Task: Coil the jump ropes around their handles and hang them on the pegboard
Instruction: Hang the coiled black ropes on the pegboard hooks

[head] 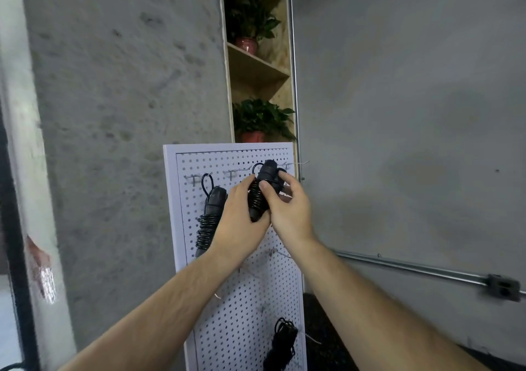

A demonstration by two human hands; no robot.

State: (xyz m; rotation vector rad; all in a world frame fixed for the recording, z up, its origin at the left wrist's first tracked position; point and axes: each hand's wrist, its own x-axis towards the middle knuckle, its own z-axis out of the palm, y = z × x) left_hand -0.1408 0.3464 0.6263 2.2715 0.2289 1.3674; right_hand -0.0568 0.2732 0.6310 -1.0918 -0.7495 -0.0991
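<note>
Both hands grip one coiled jump rope (259, 200) at the upper right of the pegboard (250, 299): the left hand (239, 220) curls round its lower end, the right hand (289, 211) pinches the top. Its loop (255, 168) seems short of the hook (301, 162), though blur hides the tip. A miss or slackened fingers could let the coils spring loose

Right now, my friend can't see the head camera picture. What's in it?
A left hand and right hand grip a coiled black jump rope near the top of a white pegboard. A second coiled rope hangs to its left, a black bundle lower down.
</note>
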